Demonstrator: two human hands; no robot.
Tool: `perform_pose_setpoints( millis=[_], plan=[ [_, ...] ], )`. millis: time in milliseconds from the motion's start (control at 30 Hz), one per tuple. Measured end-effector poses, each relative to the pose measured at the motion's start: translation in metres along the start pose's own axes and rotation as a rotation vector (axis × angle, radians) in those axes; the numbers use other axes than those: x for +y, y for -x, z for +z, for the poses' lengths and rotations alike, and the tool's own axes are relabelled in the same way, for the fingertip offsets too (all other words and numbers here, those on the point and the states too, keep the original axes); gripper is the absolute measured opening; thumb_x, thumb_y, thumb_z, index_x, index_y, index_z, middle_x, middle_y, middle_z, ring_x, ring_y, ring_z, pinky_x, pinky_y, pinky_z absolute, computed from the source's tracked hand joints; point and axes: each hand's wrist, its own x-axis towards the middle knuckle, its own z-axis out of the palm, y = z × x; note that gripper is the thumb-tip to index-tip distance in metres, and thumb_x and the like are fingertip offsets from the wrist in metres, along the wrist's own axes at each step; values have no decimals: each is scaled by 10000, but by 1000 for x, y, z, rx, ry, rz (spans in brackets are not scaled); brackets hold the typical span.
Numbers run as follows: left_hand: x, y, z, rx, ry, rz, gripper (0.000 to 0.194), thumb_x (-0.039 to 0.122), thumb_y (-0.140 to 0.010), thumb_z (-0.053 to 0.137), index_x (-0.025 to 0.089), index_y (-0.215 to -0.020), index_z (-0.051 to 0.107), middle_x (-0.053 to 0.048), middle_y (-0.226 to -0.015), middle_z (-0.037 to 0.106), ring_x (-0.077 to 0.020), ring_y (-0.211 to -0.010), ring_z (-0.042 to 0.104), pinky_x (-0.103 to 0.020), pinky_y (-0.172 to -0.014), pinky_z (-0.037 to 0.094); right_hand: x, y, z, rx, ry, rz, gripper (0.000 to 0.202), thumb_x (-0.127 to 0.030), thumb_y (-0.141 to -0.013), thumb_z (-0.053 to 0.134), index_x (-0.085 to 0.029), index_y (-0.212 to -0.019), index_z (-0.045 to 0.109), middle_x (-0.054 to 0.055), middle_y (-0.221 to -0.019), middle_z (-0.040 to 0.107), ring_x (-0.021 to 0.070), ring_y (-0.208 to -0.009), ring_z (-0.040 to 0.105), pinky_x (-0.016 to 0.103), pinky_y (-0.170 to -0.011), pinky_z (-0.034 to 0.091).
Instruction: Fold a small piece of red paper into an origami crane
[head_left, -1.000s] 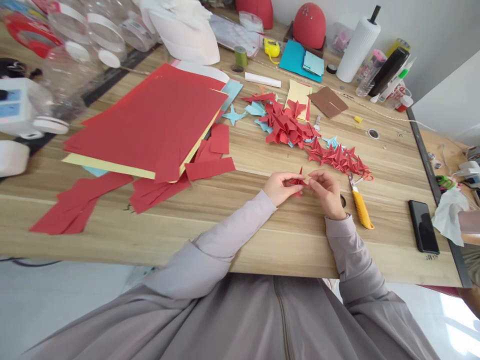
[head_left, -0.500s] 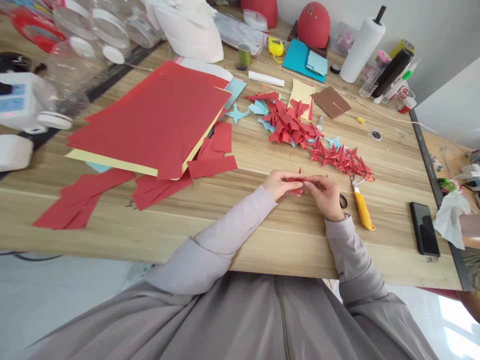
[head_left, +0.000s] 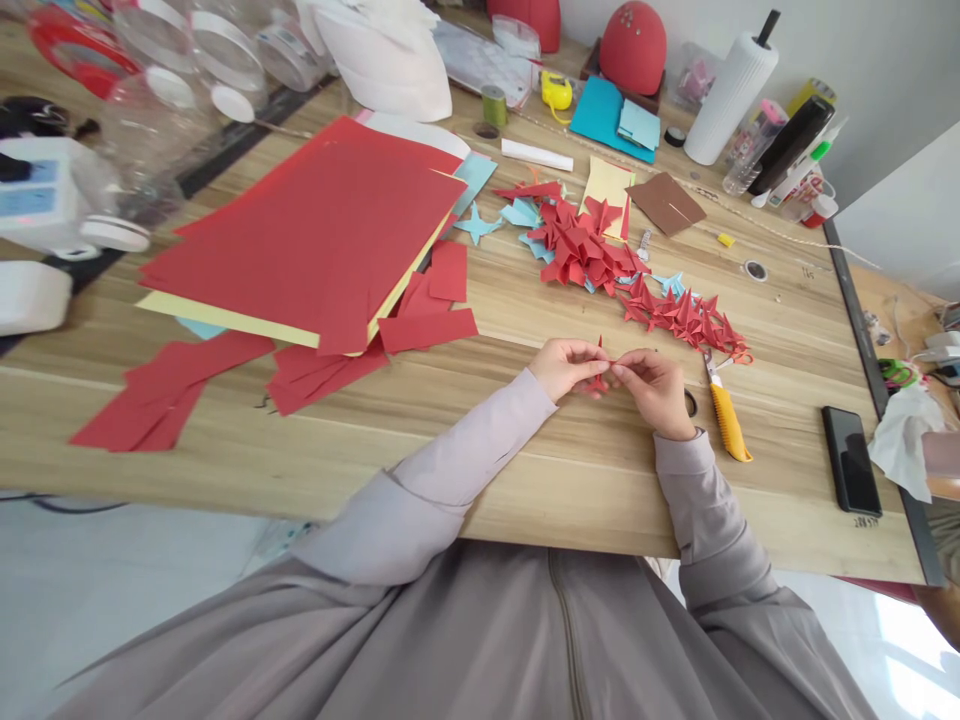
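Between my hands, just above the wooden table (head_left: 465, 410), is a small red folded paper star (head_left: 600, 381). My left hand (head_left: 564, 368) pinches it from the left. The fingertips of my right hand (head_left: 651, 388) are closed on its right point, and fingers hide part of it. Beyond my hands lie a heap of red folded paper pieces (head_left: 581, 245) and a row of red paper stars (head_left: 686, 318). Right of my right hand is a utility knife with a yellow handle (head_left: 727, 420), beside orange-handled scissors (head_left: 739, 356).
Large red paper sheets (head_left: 322, 235) and cut red strips (head_left: 150, 400) cover the left. A light blue paper star (head_left: 478, 225) lies near the heap. A phone (head_left: 851, 460) is at the right edge. Clear jars (head_left: 225, 45) and a white roll (head_left: 731, 100) stand at the back.
The star has turned slightly between my fingers, and more of its points show. Both hands stay in nearly the same place; the whole view has shifted a little.
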Motion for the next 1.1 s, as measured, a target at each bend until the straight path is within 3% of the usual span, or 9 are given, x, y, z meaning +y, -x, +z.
perform_pose_setpoints(
  millis=[200, 467, 800, 1100],
  plan=[
    [1, 0, 1, 1, -17, 2, 240, 207, -638, 795, 89, -736, 611, 1, -553, 624, -118, -497, 625, -227, -466, 536, -5, 0, 0, -13, -8, 6, 216, -394, -746, 696, -196, -791, 621, -2, -672, 659, 133, -609, 621, 289, -614, 515],
    [1, -3, -4, 66, -31, 9, 211, 189, -649, 784, 95, -734, 616, 10, -545, 611, -116, -499, 627, -211, -460, 526, -10, -3, -7, 112, -41, -5, 184, -358, -731, 712, -199, -747, 622, -20, -647, 626, 108, -558, 567, 267, -582, 485],
    [2, -2, -3, 65, -104, -1, 164, 153, -673, 759, 93, -725, 616, 18, -522, 591, -120, -477, 623, -215, -458, 515, 0, -3, -1, -7, 62, -11, 205, -390, -737, 701, -207, -798, 634, -6, -708, 646, 120, -613, 608, 273, -607, 529],
    [5, 0, -1, 100, -135, 26, 148, 137, -670, 751, 89, -722, 621, 7, -551, 610, -98, -453, 591, -230, -462, 529, -5, -5, -5, -77, -69, 66, 211, -380, -735, 712, -197, -820, 648, -1, -726, 690, 124, -625, 636, 287, -635, 529]
  ],
)
